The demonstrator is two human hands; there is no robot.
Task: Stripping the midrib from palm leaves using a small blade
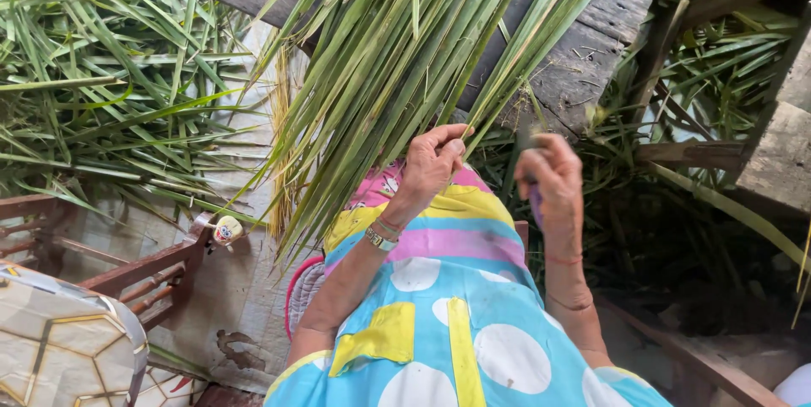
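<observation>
- Leaves (397, 52), long and green, hang in a big bunch in front of the person. They fan down from the dark wooden counter (591, 44) at the top, and the tips reach past the person's lap.
- Left hand (435, 162) is just under the bunch. Its fingers are curled shut and they pinch the ends of a few leaves between thumb and fingers. The wrist is bent up, and bangles and a watch sit on it.
- Right hand (549, 175) is a little way from the bunch, on the far side of the left hand. It is closed around something small and dark. It may be a little blade, but I cannot tell for sure. The forearm points straight up from the lap.
- Work looks to be partway along, I think. Most of the bunch looks thick and whole, so a lot seems left to do.
- Pale dry strips (279, 137) hang beside the bunch, on the side away from the right hand. They may be pieces already stripped, but that is only a guess.
- Farther from the bunch lies a big loose pile of green leaves (93, 78) on the ground.
- Below that pile, well apart from the bunch, is a brown wooden chair (144, 276) with a patterned cushion (63, 344).
- More leaves (718, 69) lie among wooden beams on the other side of the counter.
</observation>
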